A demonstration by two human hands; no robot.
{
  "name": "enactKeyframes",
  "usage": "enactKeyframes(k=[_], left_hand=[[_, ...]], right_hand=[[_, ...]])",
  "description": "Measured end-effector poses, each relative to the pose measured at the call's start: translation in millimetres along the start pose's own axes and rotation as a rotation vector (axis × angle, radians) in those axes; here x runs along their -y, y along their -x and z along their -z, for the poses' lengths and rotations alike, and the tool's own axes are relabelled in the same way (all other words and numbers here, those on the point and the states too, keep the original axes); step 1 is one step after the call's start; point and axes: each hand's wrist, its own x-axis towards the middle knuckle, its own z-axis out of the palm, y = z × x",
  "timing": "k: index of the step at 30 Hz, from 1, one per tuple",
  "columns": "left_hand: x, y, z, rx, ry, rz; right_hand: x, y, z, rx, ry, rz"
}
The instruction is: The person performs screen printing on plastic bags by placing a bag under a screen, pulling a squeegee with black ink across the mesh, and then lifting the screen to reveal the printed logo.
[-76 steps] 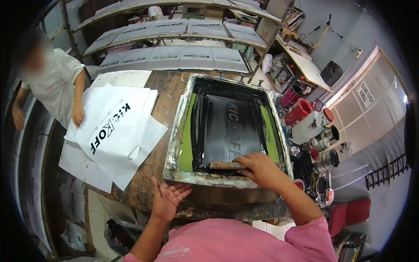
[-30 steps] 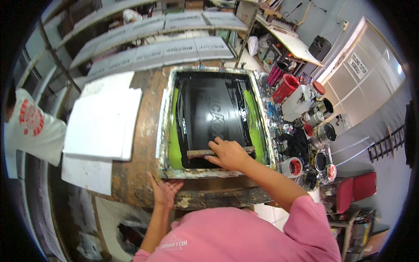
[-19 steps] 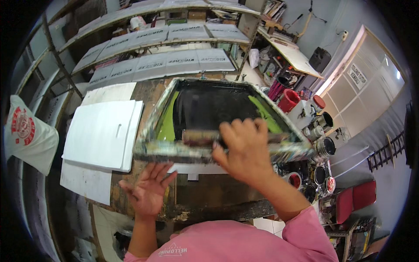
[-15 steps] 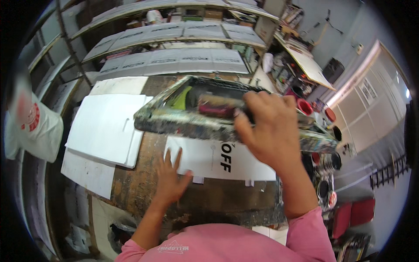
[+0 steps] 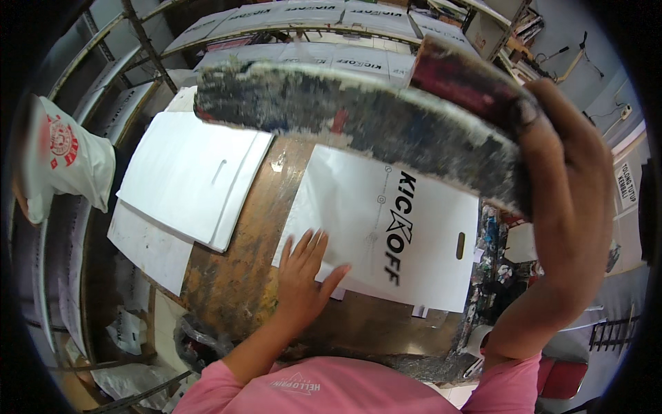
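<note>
A paint-smeared screen-printing frame [image 5: 345, 114] is raised on its far side, its near edge lifted up above the table. My right hand [image 5: 569, 152] is closed at the frame's right end. Beside the fingers, a dark red squeegee [image 5: 469, 86] rests against the frame; whether the hand also grips it I cannot tell. Below lies a flat white bag [image 5: 338, 200] with black lettering and a slot handle hole at its right. Spread over the bag's near left corner, my left hand [image 5: 303, 276] lies open with nothing in it.
A stack of white bags [image 5: 186, 179] sits on the worn wooden table [image 5: 231, 259] at the left. Printed bags lie on the racks [image 5: 276, 15] behind. A white plastic bag with a red print [image 5: 76, 162] hangs at the far left.
The frame has swung up from low over the bag, uncovering its full lettering. My right hand has risen to the right with it. My left hand stays at the bag's near left corner.
</note>
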Motion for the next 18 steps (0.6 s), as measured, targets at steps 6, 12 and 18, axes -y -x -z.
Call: enactKeyframes(k=[6, 12, 18], left_hand=[[-10, -30, 16, -0.27, 0.407, 0.245], [69, -8, 86, -0.357, 0.44, 0.48], [234, 16, 159, -0.399, 0.282, 0.481]], right_hand=[[-11, -1, -4, -0.197, 0.1, 0.161], [-5, 17, 3, -0.055, 0.131, 0.114], [12, 37, -7, -0.185, 0.163, 0.201]])
